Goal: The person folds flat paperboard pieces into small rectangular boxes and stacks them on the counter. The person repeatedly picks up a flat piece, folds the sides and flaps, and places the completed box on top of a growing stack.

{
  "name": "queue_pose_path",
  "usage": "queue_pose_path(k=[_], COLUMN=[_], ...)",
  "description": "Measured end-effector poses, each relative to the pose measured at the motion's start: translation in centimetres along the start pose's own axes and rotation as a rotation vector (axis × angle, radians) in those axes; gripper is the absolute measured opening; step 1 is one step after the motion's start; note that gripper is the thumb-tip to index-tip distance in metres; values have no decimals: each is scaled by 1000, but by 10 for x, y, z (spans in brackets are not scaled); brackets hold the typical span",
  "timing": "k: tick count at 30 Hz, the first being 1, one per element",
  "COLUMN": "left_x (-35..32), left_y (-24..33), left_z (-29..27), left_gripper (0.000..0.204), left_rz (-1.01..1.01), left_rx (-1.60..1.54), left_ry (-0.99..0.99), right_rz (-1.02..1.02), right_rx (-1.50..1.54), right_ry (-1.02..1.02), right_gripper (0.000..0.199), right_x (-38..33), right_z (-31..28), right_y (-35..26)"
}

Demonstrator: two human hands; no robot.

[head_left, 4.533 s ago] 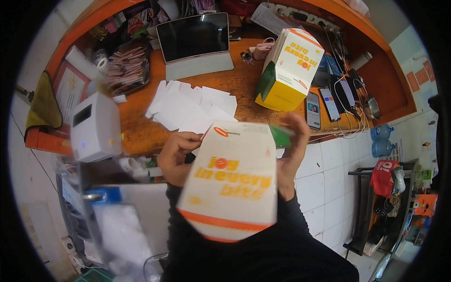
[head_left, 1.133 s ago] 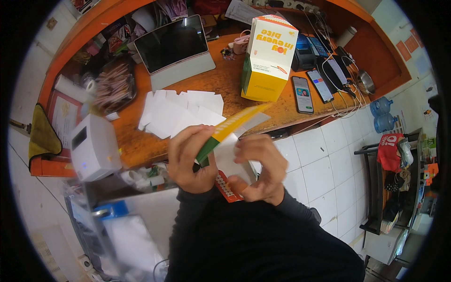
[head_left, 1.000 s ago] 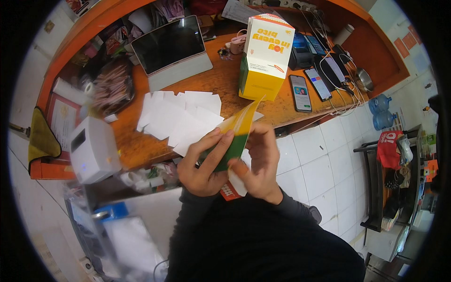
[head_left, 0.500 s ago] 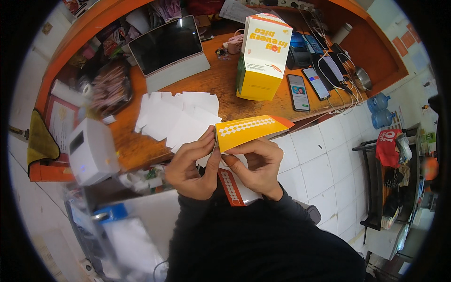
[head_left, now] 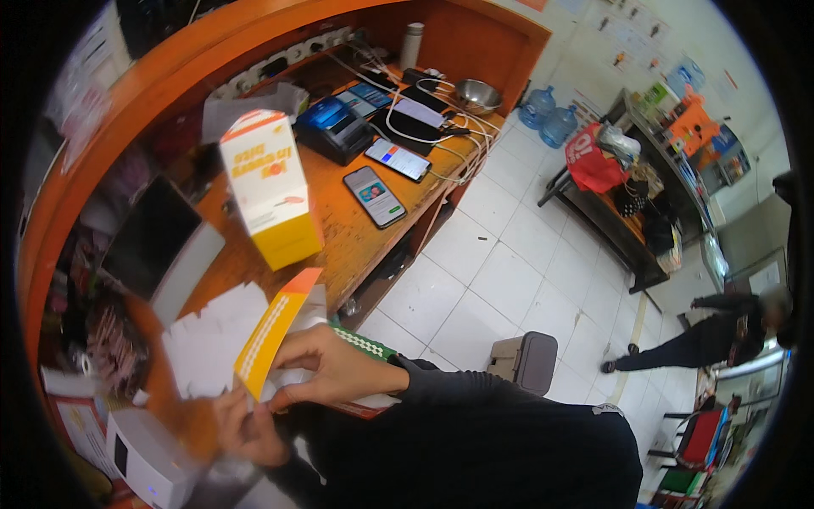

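A long wooden counter (head_left: 356, 229) runs from the near left up to the far right. On it, towards the far side, stands an upright white and yellow carton (head_left: 271, 199); just right of it lie two phones (head_left: 386, 178) and a black card machine (head_left: 335, 131). Loose white sheets (head_left: 208, 339) are spread on the counter at the near left.

Over the counter's near edge, both hands grip a flat, unfolded cardboard box blank (head_left: 275, 335). It is orange-yellow on the upper flap, with a pale dotted strip along the fold, a white inside, and a green edge with red showing lower down near the sleeve. Its long axis slants from the near left up to the far right, the flap's tip pointing towards the carton.

The right hand (head_left: 326, 369) is closed around the blank's middle, thumb underneath. The left hand (head_left: 242, 424), blurred, pinches the lower left corner.
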State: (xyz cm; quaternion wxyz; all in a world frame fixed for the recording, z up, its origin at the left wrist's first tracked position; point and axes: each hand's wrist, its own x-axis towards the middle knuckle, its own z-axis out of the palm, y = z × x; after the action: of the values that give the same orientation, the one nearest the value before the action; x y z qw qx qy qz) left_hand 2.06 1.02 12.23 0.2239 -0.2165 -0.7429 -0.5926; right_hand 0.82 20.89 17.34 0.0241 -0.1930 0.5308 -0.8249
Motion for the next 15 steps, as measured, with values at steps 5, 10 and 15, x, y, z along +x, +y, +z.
queue_pose_path(k=[5, 10, 15], left_x=[4, 7, 13], left_y=[-2, 3, -13], left_z=[4, 22, 1], left_gripper=[22, 4, 10], left_rz=[51, -115, -122], left_rx=[42, -27, 295], left_ry=[-52, 102, 286], right_rz=[-136, -107, -319], right_rx=[-268, -484, -651], right_ry=[25, 83, -68], right_gripper=[30, 43, 36], right_x=[-5, -4, -7], right_z=[-10, -1, 6], right_y=[0, 15, 15])
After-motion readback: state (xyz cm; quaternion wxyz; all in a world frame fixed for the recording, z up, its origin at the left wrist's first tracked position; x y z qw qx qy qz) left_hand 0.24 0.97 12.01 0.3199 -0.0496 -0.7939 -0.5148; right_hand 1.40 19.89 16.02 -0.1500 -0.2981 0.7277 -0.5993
